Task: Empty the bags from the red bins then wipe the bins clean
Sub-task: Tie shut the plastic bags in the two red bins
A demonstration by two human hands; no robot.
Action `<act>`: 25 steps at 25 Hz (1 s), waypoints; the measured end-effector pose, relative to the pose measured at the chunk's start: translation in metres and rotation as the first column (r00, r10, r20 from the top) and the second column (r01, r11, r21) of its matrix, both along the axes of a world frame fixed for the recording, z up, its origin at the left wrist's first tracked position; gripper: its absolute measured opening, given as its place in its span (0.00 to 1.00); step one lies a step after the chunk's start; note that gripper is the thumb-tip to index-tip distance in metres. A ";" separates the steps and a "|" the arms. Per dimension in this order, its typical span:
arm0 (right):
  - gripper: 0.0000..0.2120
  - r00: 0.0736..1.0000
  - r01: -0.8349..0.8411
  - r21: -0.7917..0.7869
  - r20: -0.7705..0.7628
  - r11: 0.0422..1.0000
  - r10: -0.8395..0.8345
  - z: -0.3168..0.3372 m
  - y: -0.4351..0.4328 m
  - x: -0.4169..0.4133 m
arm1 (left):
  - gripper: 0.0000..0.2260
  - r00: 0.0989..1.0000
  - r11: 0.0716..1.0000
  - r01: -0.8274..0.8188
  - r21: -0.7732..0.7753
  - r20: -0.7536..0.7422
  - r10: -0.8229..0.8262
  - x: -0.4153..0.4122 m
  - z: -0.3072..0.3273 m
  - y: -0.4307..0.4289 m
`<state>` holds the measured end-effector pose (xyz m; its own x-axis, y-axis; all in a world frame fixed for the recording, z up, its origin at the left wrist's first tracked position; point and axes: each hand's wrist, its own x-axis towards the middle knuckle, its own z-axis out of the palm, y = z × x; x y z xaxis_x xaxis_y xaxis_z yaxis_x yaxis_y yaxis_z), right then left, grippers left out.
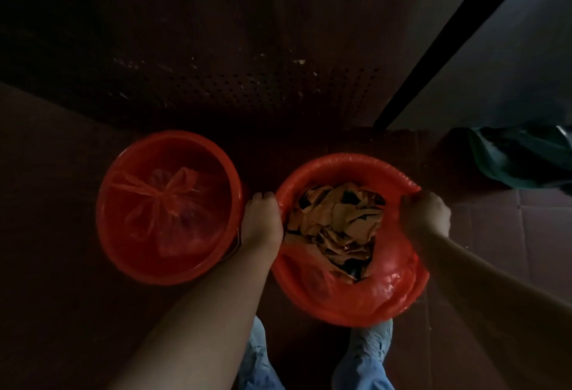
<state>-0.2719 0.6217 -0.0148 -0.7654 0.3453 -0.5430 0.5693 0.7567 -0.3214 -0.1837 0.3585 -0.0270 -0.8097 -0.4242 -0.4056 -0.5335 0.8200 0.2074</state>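
Two round red bins stand side by side on a dark floor. The left bin holds a knotted red plastic bag lying at its bottom. The right bin is lined with an open red bag draped over its rim and filled with crumpled brown paper scraps. My left hand grips the bag edge at the right bin's left rim. My right hand grips the bag edge at its right rim.
A dark perforated panel rises just behind the bins. A grey wall with a black strip runs at the upper right, with a dark green cloth or bag at its foot. My feet in blue covers stand below the right bin.
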 end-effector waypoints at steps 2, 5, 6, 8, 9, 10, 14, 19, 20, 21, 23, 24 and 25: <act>0.13 0.996 -0.049 -0.005 -0.070 0.999 0.049 0.001 -0.006 -0.008 | 0.06 0.999 0.999 -0.039 0.020 -0.027 0.039 -0.002 0.002 -0.003; 0.11 0.975 -0.160 -0.039 -0.163 0.986 0.152 0.002 -0.018 -0.020 | 0.12 0.999 0.997 -0.038 0.063 0.000 0.038 -0.008 0.010 0.000; 0.11 0.964 -0.210 -0.052 -0.178 0.976 0.198 0.003 -0.024 -0.021 | 0.13 0.999 0.995 -0.046 0.089 0.004 0.046 -0.012 0.014 0.002; 0.12 0.941 -0.307 -0.126 -0.190 0.943 0.281 0.011 -0.039 -0.018 | 0.14 0.999 0.988 -0.038 0.147 0.003 0.038 -0.016 0.020 0.009; 0.14 0.924 -0.366 -0.162 -0.182 0.916 0.337 0.017 -0.046 -0.013 | 0.14 1.000 0.984 -0.014 0.175 0.004 0.014 -0.016 0.022 0.014; 0.14 0.898 -0.436 -0.196 -0.155 0.878 0.411 0.021 -0.051 -0.007 | 0.14 1.000 0.981 0.026 0.192 0.006 -0.028 -0.014 0.024 0.020; 0.14 0.692 -0.681 -0.237 0.101 0.693 0.714 0.025 -0.047 0.022 | 0.16 0.958 0.954 0.230 0.192 0.128 -0.257 -0.001 0.028 0.035; 0.09 0.819 -0.561 -0.103 0.071 0.821 0.569 0.041 -0.027 0.025 | 0.10 0.980 0.974 0.200 0.109 -0.005 -0.200 0.004 0.031 0.027; 0.12 0.854 -0.520 -0.058 0.008 0.852 0.521 0.041 -0.026 0.021 | 0.10 0.990 0.988 0.134 0.082 -0.065 -0.129 0.001 0.031 0.023; 0.17 0.873 -0.488 -0.015 0.000 0.873 0.488 0.041 -0.025 0.017 | 0.11 0.994 0.996 0.067 0.053 -0.096 -0.061 -0.004 0.028 0.020; 0.30 0.842 -0.529 0.066 0.161 0.846 0.515 0.039 -0.024 0.017 | 0.17 0.998 0.998 -0.038 0.050 -0.048 0.040 -0.016 0.019 0.014; 0.37 0.809 -0.563 0.075 0.257 0.823 0.530 0.038 -0.021 0.022 | 0.17 0.997 0.994 -0.083 0.067 0.008 0.082 -0.023 0.014 0.012; 0.42 0.777 -0.583 0.061 0.332 0.810 0.535 0.040 -0.019 0.029 | 0.16 0.991 0.990 -0.117 0.076 0.069 0.112 -0.028 0.010 0.010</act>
<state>-0.2426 0.6024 0.0247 -0.6678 0.0011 -0.7443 0.0772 0.9947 -0.0678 -0.2119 0.3681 -0.0173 -0.7286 -0.4772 -0.4914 -0.6374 0.7349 0.2315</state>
